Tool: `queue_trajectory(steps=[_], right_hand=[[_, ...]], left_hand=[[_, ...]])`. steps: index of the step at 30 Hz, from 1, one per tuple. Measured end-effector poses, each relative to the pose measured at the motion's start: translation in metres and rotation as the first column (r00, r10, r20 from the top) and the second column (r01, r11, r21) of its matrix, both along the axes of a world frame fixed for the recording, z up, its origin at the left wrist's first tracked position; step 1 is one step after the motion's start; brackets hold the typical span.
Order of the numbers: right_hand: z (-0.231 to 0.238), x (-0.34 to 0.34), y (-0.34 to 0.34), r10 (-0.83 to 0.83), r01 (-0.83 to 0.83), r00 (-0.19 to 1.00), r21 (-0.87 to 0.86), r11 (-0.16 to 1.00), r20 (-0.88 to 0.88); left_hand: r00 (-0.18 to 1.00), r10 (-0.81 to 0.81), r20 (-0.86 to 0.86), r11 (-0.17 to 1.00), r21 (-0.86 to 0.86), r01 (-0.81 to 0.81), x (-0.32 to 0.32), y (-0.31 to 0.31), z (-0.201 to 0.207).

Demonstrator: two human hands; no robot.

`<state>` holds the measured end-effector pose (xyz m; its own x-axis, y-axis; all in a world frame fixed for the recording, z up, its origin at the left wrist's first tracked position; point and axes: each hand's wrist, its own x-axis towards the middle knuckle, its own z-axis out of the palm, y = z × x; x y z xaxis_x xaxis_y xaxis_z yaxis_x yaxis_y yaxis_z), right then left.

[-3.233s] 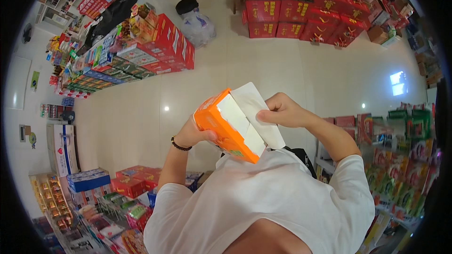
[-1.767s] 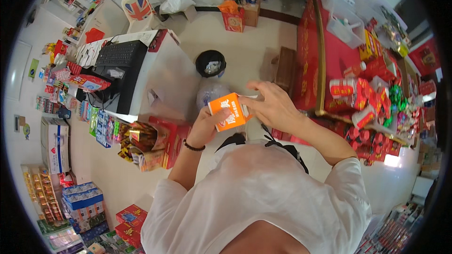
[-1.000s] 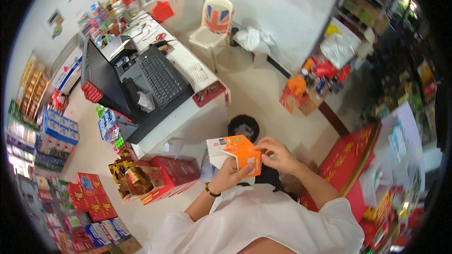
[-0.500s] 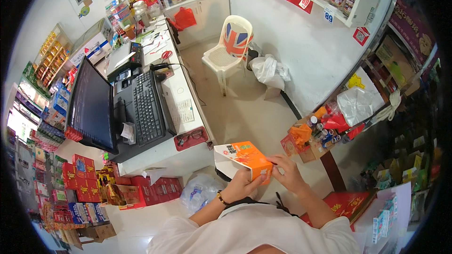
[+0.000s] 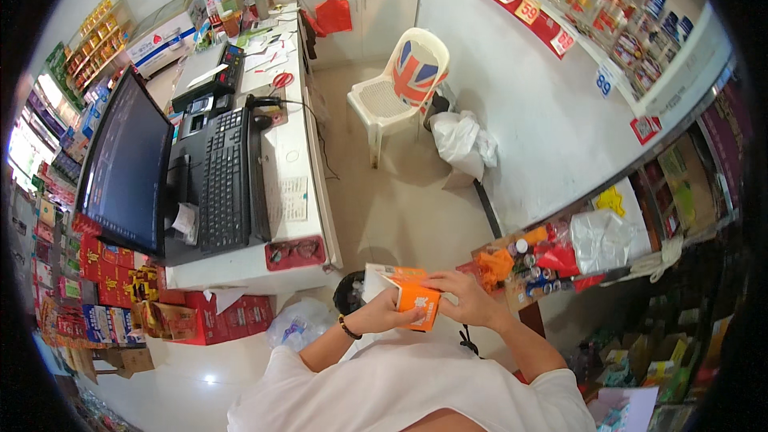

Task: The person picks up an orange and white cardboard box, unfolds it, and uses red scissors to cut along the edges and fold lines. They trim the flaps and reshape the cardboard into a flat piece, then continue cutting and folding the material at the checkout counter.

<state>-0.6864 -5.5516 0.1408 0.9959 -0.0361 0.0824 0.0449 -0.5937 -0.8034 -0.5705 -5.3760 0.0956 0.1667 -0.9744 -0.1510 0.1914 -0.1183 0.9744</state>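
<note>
An orange-and-white cardboard box (image 5: 419,298) is held close in front of my body, its pale side turned away to the left. My left hand (image 5: 379,314) grips its near left side, with the thumb lying along the orange face. At the right, my right hand (image 5: 472,298) has its fingers bent over the upper right edge. Whatever the box contains is hidden from here. Just beyond my left hand, a black bin (image 5: 347,294) stands on the floor, partly covered by the box.
To the left is a white counter (image 5: 300,156) with a monitor (image 5: 128,164), a keyboard (image 5: 226,180) and glasses in a red tray (image 5: 295,253). A white plastic chair (image 5: 376,102) stands ahead. Bottles fill a wall shelf (image 5: 588,20). Cans and bags crowd the right (image 5: 552,260).
The box has turned in my hands and now sits more upright, with less of its top showing. My right hand has moved over its upper edge. The whole view has shifted.
</note>
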Motion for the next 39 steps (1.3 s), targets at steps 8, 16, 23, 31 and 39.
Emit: queue_trajectory(steps=[8,16,23,31,39], right_hand=[[-0.008,0.152,-0.102,0.091,-0.085,0.99,0.068,0.994,-0.105],[0.002,0.311,-0.161,0.051,-0.023,0.996,0.347,0.937,-0.072],[-0.013,0.437,-0.198,0.442,-0.478,0.755,-0.055,0.877,0.484],[0.025,0.614,-0.241,0.709,-0.539,0.383,-0.48,0.692,0.591],[0.042,0.767,-0.264,0.861,-0.799,0.174,-0.443,0.407,0.478]], left_hand=[[0.804,0.21,-0.556,0.975,0.06,-0.214,0.111,-0.092,-0.022],[0.678,0.417,-0.605,0.88,0.081,-0.469,0.241,-0.153,0.019],[0.525,0.586,-0.616,0.738,0.139,-0.661,0.326,-0.165,0.024],[0.51,0.669,-0.541,0.636,0.06,-0.769,0.463,-0.183,0.044],[0.389,0.869,-0.306,0.454,0.18,-0.873,0.556,-0.235,0.063]])
